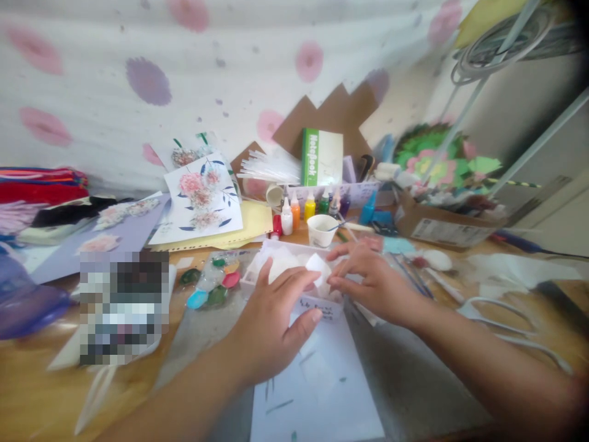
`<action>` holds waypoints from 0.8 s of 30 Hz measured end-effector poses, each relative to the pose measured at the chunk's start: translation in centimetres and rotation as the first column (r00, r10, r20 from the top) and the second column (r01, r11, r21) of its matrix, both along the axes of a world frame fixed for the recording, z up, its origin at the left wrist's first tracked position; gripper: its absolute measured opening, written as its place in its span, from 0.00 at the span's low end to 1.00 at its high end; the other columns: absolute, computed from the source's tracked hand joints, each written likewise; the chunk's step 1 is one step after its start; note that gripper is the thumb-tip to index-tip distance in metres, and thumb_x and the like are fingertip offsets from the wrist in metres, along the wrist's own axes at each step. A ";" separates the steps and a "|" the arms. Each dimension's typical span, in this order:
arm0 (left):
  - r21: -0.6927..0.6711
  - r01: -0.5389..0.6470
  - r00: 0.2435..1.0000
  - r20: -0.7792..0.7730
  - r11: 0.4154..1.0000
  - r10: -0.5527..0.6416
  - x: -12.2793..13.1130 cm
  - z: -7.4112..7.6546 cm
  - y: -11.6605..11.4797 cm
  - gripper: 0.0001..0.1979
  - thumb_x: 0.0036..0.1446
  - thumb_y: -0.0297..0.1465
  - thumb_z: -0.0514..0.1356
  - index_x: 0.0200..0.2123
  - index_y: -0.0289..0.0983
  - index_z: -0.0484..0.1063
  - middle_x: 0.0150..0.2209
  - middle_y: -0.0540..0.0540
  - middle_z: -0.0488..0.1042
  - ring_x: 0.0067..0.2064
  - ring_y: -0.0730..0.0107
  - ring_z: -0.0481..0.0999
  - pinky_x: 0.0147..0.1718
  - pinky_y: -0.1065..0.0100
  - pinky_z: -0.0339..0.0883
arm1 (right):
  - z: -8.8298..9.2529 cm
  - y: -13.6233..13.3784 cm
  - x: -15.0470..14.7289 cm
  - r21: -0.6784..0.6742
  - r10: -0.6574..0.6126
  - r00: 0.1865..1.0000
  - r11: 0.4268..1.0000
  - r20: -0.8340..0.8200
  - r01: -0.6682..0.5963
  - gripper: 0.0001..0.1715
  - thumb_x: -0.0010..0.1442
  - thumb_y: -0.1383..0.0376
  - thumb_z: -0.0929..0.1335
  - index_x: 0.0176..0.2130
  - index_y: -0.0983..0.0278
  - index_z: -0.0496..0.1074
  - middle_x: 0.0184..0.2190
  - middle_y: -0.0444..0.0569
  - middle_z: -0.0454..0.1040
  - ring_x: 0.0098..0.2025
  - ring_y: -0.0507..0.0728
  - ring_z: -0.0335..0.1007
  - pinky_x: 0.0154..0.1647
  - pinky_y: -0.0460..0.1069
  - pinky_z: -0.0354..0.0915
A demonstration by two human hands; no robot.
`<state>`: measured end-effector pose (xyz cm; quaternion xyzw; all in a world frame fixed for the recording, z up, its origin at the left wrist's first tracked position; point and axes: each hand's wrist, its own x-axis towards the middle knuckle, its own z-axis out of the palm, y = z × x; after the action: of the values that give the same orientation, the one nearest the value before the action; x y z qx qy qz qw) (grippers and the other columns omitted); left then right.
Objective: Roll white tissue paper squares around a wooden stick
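Note:
My left hand [276, 325] reaches over the near left side of a white box [264, 250]. Its fingers are stretched out and its thumb stands apart, the fingertips close to a small white paper piece [316, 264]. From the right, my right hand [372, 279] bends its fingers at that piece's edge; thumb and forefinger look pinched on it, though the contact is blurred. Soft white material fills the box. Below both hands lies a white sheet [317, 405] with dark green painted strokes, a pale square piece [318, 374] and handwriting near its top.
A paper cup [321, 232] with a brush and several paint bottles [297, 212] stand behind the box. Left are a paint palette [218, 279] and a painted flower sheet [202, 196]. Scissors [501, 322] lie right, before a cardboard box [451, 227]. A grey mat [405, 380] covers the front.

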<state>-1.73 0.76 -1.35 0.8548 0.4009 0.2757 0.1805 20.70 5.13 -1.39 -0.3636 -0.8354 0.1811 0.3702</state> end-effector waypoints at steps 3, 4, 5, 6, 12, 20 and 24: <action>-0.041 0.025 0.994 -0.107 0.999 -0.030 0.2 0.0 0.1 0.21 0.67 0.36 0.51 0.61 0.38 0.61 0.57 0.37 0.73 0.62 0.52 0.68 0.66 0.32 0.32 | -0.2 -0.4 0.3 -0.001 0.009 1.000 1.000 0.018 -0.009 0.11 0.61 0.68 0.69 0.27 0.62 0.78 0.39 0.53 0.79 0.49 0.62 0.73 0.51 0.59 0.67; -0.044 0.024 0.992 -0.122 0.999 -0.030 0.2 0.0 0.1 0.22 0.67 0.37 0.51 0.61 0.38 0.60 0.58 0.36 0.72 0.62 0.51 0.68 0.66 0.31 0.32 | -0.2 -0.6 0.4 -0.005 0.012 1.000 1.000 0.024 -0.012 0.11 0.61 0.68 0.69 0.28 0.62 0.78 0.39 0.53 0.79 0.49 0.62 0.74 0.50 0.59 0.68; -0.041 0.016 0.992 -0.127 0.999 -0.021 0.2 -0.2 0.2 0.22 0.66 0.37 0.51 0.61 0.38 0.59 0.59 0.36 0.71 0.62 0.51 0.67 0.65 0.31 0.32 | -0.2 -0.7 0.5 -0.011 0.014 0.999 1.000 0.029 -0.014 0.10 0.61 0.68 0.70 0.28 0.62 0.79 0.40 0.54 0.79 0.49 0.62 0.74 0.50 0.58 0.68; -0.030 0.001 0.993 -0.119 1.000 -0.004 0.1 -0.3 0.3 0.22 0.66 0.37 0.51 0.61 0.38 0.59 0.59 0.36 0.71 0.62 0.50 0.68 0.65 0.30 0.33 | -0.3 -0.8 0.6 -0.018 0.016 0.999 1.000 0.033 -0.015 0.10 0.61 0.68 0.70 0.28 0.62 0.79 0.40 0.54 0.79 0.49 0.62 0.74 0.50 0.58 0.68; 0.164 -0.059 0.985 0.173 0.985 0.030 -0.5 -0.9 0.4 0.22 0.65 0.33 0.53 0.62 0.42 0.59 0.53 0.41 0.75 0.59 0.55 0.71 0.61 0.44 0.56 | -0.7 -1.0 0.9 -0.039 0.041 0.999 0.998 0.031 -0.039 0.09 0.61 0.67 0.71 0.29 0.62 0.80 0.36 0.53 0.80 0.50 0.62 0.74 0.51 0.58 0.68; 0.086 0.035 0.976 -0.216 0.996 -0.015 0.8 -0.4 0.2 0.26 0.68 0.36 0.48 0.66 0.32 0.55 0.63 0.31 0.66 0.67 0.49 0.61 0.66 0.34 0.38 | -0.7 -1.1 0.7 -0.066 0.034 0.999 0.997 0.021 -0.033 0.09 0.61 0.66 0.71 0.29 0.59 0.80 0.33 0.49 0.82 0.54 0.64 0.71 0.55 0.61 0.64; 0.119 -0.044 0.944 -0.321 0.992 0.080 0.6 -0.2 0.7 0.28 0.68 0.40 0.48 0.66 0.30 0.55 0.65 0.28 0.64 0.67 0.46 0.62 0.64 0.29 0.35 | -0.5 -1.2 0.4 -0.083 0.007 0.999 0.997 0.038 -0.004 0.09 0.60 0.68 0.71 0.29 0.59 0.80 0.38 0.50 0.80 0.52 0.62 0.73 0.52 0.58 0.67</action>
<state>-1.09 1.49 -1.51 0.8842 0.4360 0.1580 0.0559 21.13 3.90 -1.88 -0.3797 -0.8352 0.2095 0.3382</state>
